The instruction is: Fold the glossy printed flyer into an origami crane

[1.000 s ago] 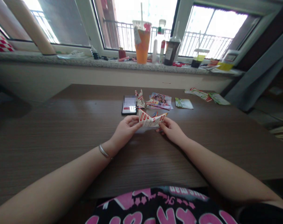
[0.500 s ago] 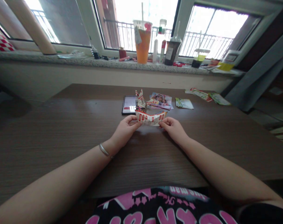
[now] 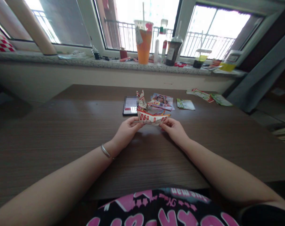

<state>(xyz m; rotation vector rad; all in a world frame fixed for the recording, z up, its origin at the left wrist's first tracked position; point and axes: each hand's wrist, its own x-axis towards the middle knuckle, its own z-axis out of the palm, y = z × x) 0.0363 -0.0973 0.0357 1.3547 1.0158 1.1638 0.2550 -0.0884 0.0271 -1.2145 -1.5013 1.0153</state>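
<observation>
Between my hands is a folded piece of printed paper (image 3: 153, 119), white with red marks and wide and low like a boat. My left hand (image 3: 127, 129) pinches its left end between thumb and fingers. The right end is pinched by my right hand (image 3: 173, 128) in the same way. Just beyond it stands another folded paper shape (image 3: 142, 100) with pointed tips, in the same red and white print. A phone (image 3: 130, 106) with a lit screen lies to the left of that shape. Both hands are just above the table or resting on it; I cannot tell which.
Colourful printed sheets (image 3: 164, 101) lie behind the folded papers. To their right are a small stack of cards (image 3: 185, 104) and some green-and-red leaflets (image 3: 203, 95). On the windowsill (image 3: 86, 63) stand an orange drink cup (image 3: 144, 44), a dark cup (image 3: 173, 52) and bottles.
The folded paper has tilted and its right end now reaches a little further right, with more of its opened top showing. My hands have barely moved.
</observation>
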